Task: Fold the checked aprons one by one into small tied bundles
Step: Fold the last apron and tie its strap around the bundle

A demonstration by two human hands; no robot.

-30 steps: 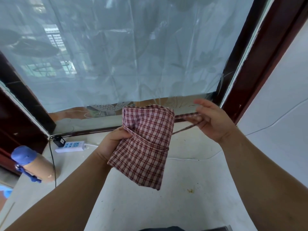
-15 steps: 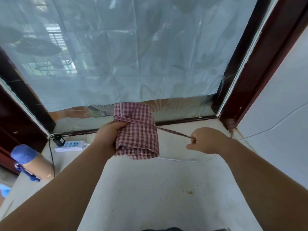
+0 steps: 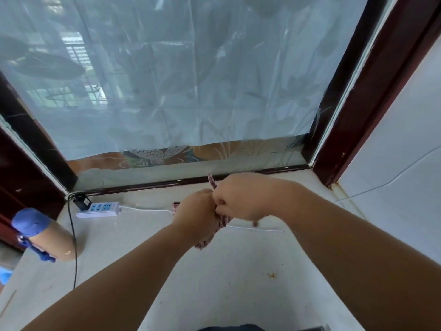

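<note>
Right hand [image 3: 241,199] has met left hand [image 3: 195,212]; apron [image 3: 224,222] bunched inside their fingers [image 3: 223,207].

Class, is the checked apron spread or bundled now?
Bundled: only small patches of apron show around the left hand and right hand gripping it.

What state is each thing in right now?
Apron: bunched small, mostly hidden between both hands.
Strap: end sticks up above the right hand.
Left hand: grips the apron.
Right hand: curled on the strap.
Power strip: black plug in one end.
Bottle: lying on its side, capped.
</note>
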